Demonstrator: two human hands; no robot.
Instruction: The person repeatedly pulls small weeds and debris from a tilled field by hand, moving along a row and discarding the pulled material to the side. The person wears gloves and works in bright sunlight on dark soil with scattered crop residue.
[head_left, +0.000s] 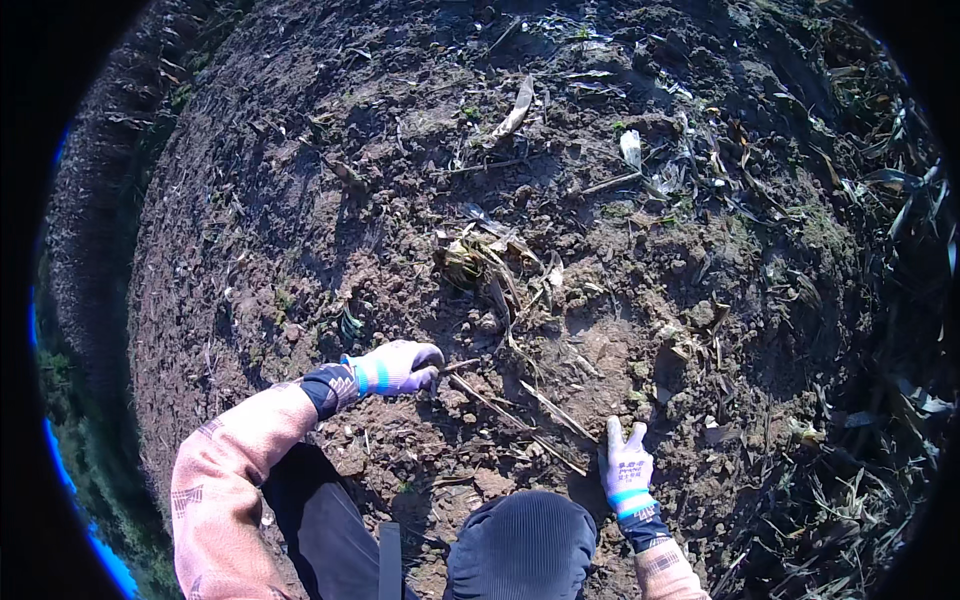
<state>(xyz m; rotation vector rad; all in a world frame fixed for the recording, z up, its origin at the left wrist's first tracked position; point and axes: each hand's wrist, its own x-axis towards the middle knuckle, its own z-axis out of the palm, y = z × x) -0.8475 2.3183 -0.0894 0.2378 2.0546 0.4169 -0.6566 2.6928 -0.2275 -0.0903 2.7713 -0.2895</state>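
My left hand (401, 367), in a pale lavender work glove with a blue-striped cuff, is curled above the soil. A short brown stalk piece (460, 365) sticks out from its fingertips. My right hand (627, 461), in a matching glove that bears writing, is low over the ground with two fingers spread. One end of a pale dry stalk (556, 410) meets the left edge of this hand; whether it is gripped there, I cannot tell. Between my hands a longer thin dry stalk (517, 424) lies slantwise on the soil (607, 345).
A clump of dry stubble with husk leaves (469, 259) lies ahead of my hands. Farther off is a curled dry leaf (517, 109). Dry plant litter (847, 495) is heaped along the right. My dark-clothed knee (521, 547) and a dark strap (389, 562) are at the bottom.
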